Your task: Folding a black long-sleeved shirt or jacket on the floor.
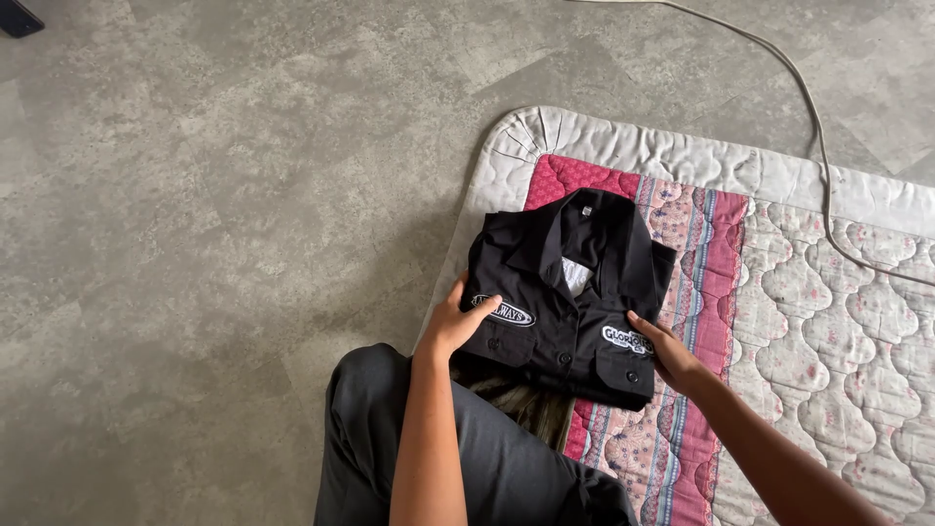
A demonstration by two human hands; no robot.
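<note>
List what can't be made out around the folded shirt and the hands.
- Head view: the underside of the folded black shirt lies against the quilt.
- Fingers of the left hand reach under the shirt's edge, out of sight.
- The cable runs off the top and right edges.
- The dark object is cropped by the corner.

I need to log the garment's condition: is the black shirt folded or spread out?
Folded. The black shirt lies as a compact rectangle on the quilt, collar on top, sleeves tucked out of sight. Left hand and right hand hold its sides.
</note>
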